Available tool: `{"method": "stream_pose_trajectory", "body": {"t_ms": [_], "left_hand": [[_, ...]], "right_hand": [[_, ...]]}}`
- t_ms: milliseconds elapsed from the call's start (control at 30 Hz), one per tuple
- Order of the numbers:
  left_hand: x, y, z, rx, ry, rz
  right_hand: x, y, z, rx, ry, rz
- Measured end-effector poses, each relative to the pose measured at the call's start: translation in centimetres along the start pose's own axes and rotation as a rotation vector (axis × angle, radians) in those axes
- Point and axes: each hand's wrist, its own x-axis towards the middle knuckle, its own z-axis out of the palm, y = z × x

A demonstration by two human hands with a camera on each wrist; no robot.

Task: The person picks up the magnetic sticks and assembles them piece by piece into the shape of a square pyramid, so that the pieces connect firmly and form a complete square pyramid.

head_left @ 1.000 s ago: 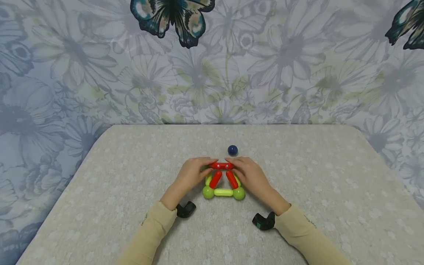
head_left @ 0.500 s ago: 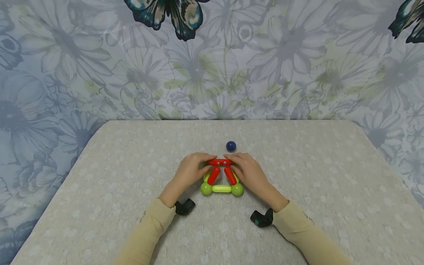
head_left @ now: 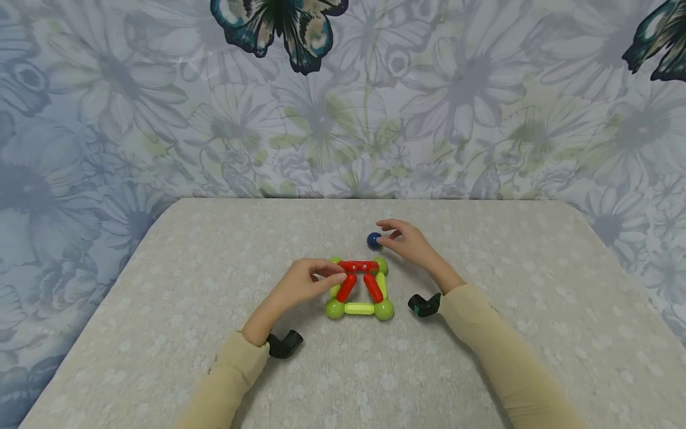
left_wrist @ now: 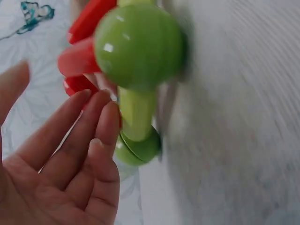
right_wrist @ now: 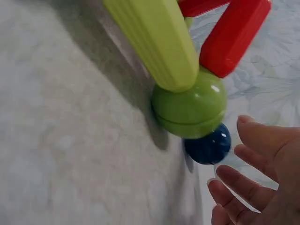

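A magnetic building-set frame of green balls [head_left: 335, 309] and yellow-green rods [head_left: 359, 308] lies on the table. Red rods [head_left: 373, 288] lean up from its corners, several in all, two of them meeting end to end along the far side. My left hand [head_left: 302, 283] is beside the left of the frame, fingers loosely bent and thumb apart, holding nothing. Beyond the frame sits a dark blue ball [head_left: 372, 241]. My right hand [head_left: 409, 244] is at its right side, thumb tip overlapping the ball in the head view; the right wrist view shows fingers [right_wrist: 246, 185] spread.
A patterned cloth covers the table [head_left: 187, 310], which reaches back to a flowered wall [head_left: 455, 119] with butterfly pictures. A black wrist camera [head_left: 286, 344] sits under the left wrist and another black camera [head_left: 425, 305] under the right one.
My right hand has left the red rods and moved forward to the blue ball. My left hand has drawn back slightly from the frame's far corner, showing the far green balls.
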Motion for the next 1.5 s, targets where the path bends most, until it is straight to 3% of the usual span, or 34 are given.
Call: {"method": "stream_pose_trajectory", "body": {"t_ms": [100,267,433,533,633,800,900,1133,1200,1367,1433,1500], "left_hand": [[0.1,0.2,0.4,-0.022,-0.051,0.014],[0.1,0.3,1.2,0.010,-0.086,0.029],[-0.1,0.2,1.5,0.002,-0.128,0.026],[-0.1,0.1,1.4,-0.011,-0.136,0.025],[0.0,-0.1,1.4,-0.030,-0.132,0.029],[0.0,-0.5,1.4,-0.086,-0.139,0.036],[0.0,-0.5,1.4,-0.112,-0.150,0.037],[-0.8,2.3,0.4,-0.125,-0.157,0.035],[-1.1,3.1,0.1,-0.129,-0.160,0.036],[-1.2,3.4,0.0,-0.129,-0.164,0.038],[-1.1,3.4,0.0,-0.131,-0.165,0.038],[-1.1,3.4,0.1,-0.131,-0.162,0.037]], "right_hand": [[1.0,0.0,0.7,-0.024,-0.022,0.007],[1.6,0.1,1.6,-0.055,-0.039,-0.049],[1.1,0.3,2.1,-0.049,0.006,-0.027],[0.3,-0.1,2.1,0.013,0.063,-0.005],[-0.8,-1.1,1.8,0.119,0.096,-0.037],[-3.0,-3.4,1.8,0.298,0.037,-0.143],[-4.2,-4.9,2.0,0.334,-0.019,-0.211],[-5.9,-8.4,1.5,0.257,-0.054,-0.370],[-5.9,-8.0,1.8,0.242,-0.061,-0.379],[-5.4,-6.0,2.7,0.234,-0.063,-0.365],[-5.5,-5.7,2.7,0.219,-0.035,-0.353],[-5.8,-5.6,2.5,0.198,0.046,-0.322]]}}
